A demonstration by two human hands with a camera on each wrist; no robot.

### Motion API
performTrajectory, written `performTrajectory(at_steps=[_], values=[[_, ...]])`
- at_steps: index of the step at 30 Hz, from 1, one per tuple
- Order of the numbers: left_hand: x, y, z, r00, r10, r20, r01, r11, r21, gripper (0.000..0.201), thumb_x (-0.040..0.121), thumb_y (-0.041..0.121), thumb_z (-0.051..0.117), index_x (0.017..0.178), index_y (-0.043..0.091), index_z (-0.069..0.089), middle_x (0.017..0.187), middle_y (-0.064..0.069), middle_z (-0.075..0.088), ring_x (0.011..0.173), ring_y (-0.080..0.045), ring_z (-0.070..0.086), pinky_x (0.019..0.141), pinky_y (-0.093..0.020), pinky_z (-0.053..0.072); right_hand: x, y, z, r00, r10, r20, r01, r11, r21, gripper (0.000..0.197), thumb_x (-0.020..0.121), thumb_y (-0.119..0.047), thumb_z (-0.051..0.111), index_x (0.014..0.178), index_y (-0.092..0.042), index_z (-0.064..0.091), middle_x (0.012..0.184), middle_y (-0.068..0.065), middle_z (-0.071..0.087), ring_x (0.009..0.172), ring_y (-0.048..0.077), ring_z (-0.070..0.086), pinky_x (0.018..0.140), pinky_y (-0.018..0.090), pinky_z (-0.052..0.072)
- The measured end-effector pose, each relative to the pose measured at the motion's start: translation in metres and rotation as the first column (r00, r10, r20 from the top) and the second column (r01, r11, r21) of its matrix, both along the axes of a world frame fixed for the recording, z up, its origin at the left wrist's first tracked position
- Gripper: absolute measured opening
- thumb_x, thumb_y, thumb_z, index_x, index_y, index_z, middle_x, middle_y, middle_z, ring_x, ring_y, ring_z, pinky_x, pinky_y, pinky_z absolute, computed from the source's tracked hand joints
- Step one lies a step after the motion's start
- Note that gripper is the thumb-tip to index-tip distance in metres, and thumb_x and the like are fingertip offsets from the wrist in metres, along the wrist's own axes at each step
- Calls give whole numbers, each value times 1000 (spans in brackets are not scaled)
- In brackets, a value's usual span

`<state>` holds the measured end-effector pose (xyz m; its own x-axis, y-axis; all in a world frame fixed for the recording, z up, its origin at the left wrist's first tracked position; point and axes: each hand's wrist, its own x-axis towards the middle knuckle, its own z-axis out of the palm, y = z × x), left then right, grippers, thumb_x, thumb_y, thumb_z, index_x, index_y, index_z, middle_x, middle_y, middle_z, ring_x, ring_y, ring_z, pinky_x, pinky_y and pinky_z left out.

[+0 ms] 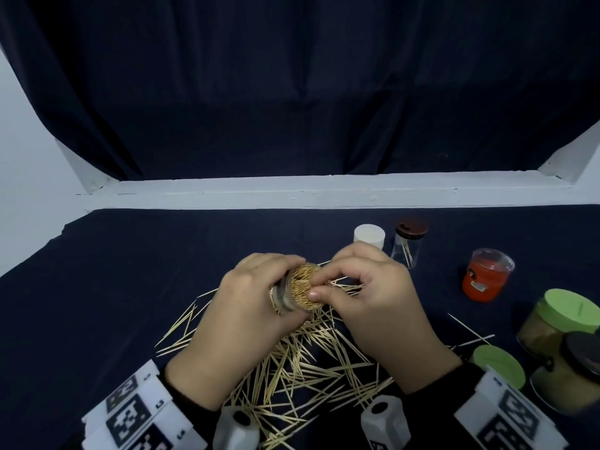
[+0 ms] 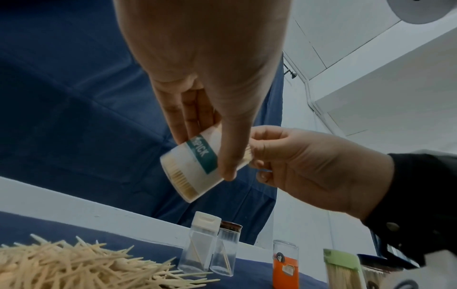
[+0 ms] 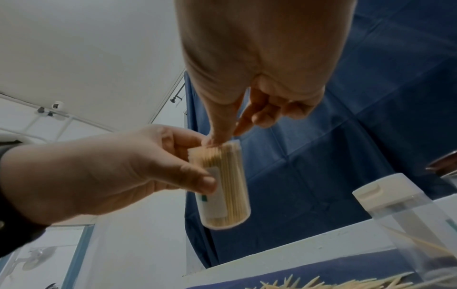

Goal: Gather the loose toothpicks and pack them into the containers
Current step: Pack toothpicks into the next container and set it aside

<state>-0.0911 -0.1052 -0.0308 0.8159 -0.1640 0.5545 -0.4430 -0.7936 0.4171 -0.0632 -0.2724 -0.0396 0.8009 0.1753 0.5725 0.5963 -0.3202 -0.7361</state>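
We are holding the full toothpick container [image 1: 293, 292] in our left hand [image 1: 240, 319]; our right hand [image 1: 373, 297] is pinching toothpicks at its open mouth, above the loose toothpicks [image 1: 311, 368] on the table [image 1: 130, 271].

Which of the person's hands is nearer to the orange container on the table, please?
The right. The right hand works at the mouth of the toothpick jar, with the orange container further out on its side; the left hand holds that jar, farther away.
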Motion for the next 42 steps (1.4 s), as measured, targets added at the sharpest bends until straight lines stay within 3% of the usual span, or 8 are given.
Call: performTrajectory(at_steps=[6, 10, 15, 22, 29, 34, 37, 42], values=[[1, -2, 0, 999, 13, 33, -14, 999, 37, 57, 57, 19, 89, 109, 21, 68, 101, 14, 66, 97, -1, 54, 85, -19, 45, 1, -9, -2, 1000, -6, -28, 7, 999, 42, 9, 73, -17, 74, 73, -27, 74, 74, -14, 63, 77, 4, 58, 68, 13, 41], [0, -7, -2, 1000, -13, 15, 11, 994, 110, 63, 50, 13, 91, 109, 19, 69, 100, 13, 66, 99, 0, 51, 91, -6, 34, 4, -5, -3, 996, -45, -73, 45, 999, -3, 7, 64, -31, 73, 70, -30, 70, 77, -15, 59, 80, 5, 55, 78, 31, 41], [2, -6, -2, 1000, 0, -6, 1, 993, 119, 62, 50, 12, 91, 108, 21, 69, 99, 15, 65, 99, 0, 50, 91, -7, 33, 0, -10, 0, 988, 48, -145, -42, 998, 47, 21, 76, -14, 75, 68, -32, 69, 76, -14, 63, 66, 4, 52, 63, 20, 43], [-1, -18, -3, 999, -31, -16, 32, 997, 70, 54, 54, 19, 90, 103, 23, 69, 91, 17, 64, 92, 1, 51, 84, -6, 37, -1, -6, 1, 995, -66, -73, 66, 998, -3, 14, 66, -36, 73, 76, -30, 66, 69, -16, 59, 70, 3, 53, 71, 36, 42], [-1, -23, -2, 998, -22, -66, 22, 1000, -2, 55, 55, 26, 89, 106, 30, 68, 95, 24, 62, 95, 2, 57, 84, -12, 43, -2, -26, -2, 986, -43, -160, 59, 994, 93, 23, 61, -14, 86, 64, -28, 67, 70, -14, 59, 67, -2, 53, 61, 9, 36], [1, -35, -1, 990, -64, -128, 56, 996, -64, 56, 53, 32, 90, 105, 33, 68, 96, 26, 62, 96, 6, 56, 84, -10, 41, -8, -34, 0, 981, -117, -156, 116, 993, -17, 18, 63, -31, 82, 64, -32, 64, 79, -15, 59, 72, 5, 54, 72, 26, 42], [4, -37, -1, 981, -67, -182, 46, 992, -117, 57, 53, 35, 90, 105, 35, 67, 99, 26, 63, 96, 10, 55, 83, -7, 41, -10, -54, 10, 962, -219, -163, 215, 976, -43, 9, 75, -24, 75, 73, -25, 67, 77, -10, 60, 71, 3, 55, 68, 13, 40], [8, -40, -1, 960, -112, -258, 56, 975, -216, 55, 53, 36, 89, 102, 39, 64, 98, 24, 65, 93, 11, 57, 83, -7, 42, -7, -109, 15, 774, -549, -316, 300, 758, -579, 22, 81, -28, 72, 97, -22, 58, 101, 3, 58, 83, 16, 53, 71, 21, 36]])
